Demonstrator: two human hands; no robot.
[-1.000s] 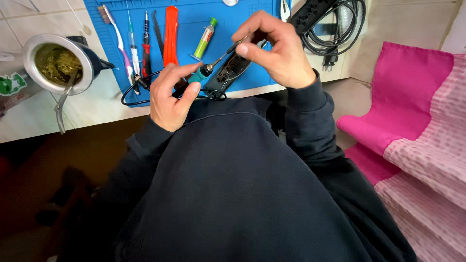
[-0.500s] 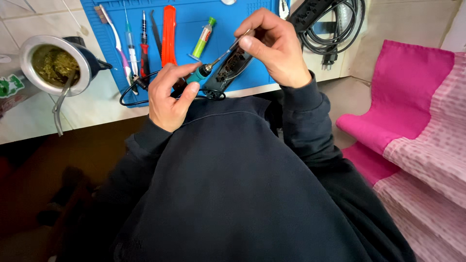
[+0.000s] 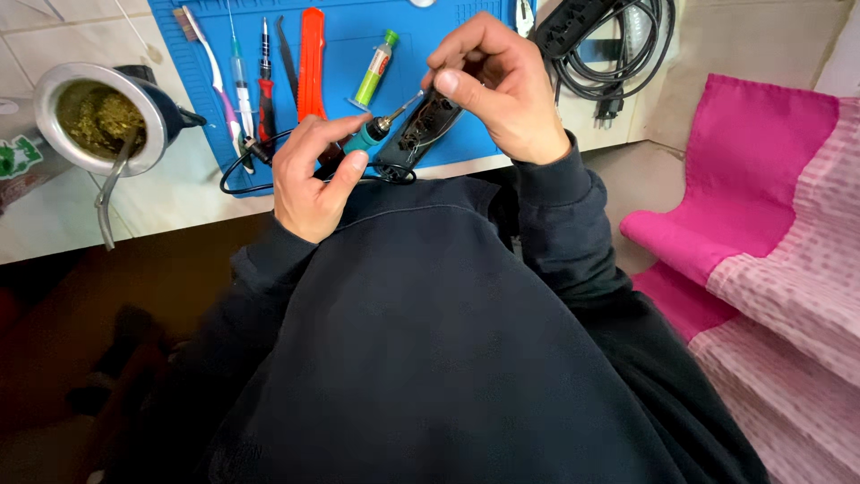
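Note:
My left hand (image 3: 312, 175) grips a soldering iron (image 3: 372, 134) with a teal handle, its thin metal tip pointing up and right. My right hand (image 3: 495, 85) holds a long black opened device (image 3: 423, 128) tilted over the near edge of the blue work mat (image 3: 193, 54). The iron's tip touches the upper part of that black device, just under my right thumb. A black cord (image 3: 246, 184) loops from the iron along the mat's edge. My dark sleeves and torso fill the lower view.
On the mat lie a toothbrush (image 3: 210, 63), a syringe (image 3: 240, 76), a red-handled screwdriver (image 3: 265, 85), tweezers (image 3: 287, 58), an orange pry tool (image 3: 311, 58) and a green flux tube (image 3: 374, 67). A metal cup (image 3: 157, 112) with a metal straw stands left. A black power strip (image 3: 591, 31) lies back right. Pink fabric (image 3: 761, 215) is right.
Both hands have shifted slightly; the black device is raised a little and the iron's tip stays against it.

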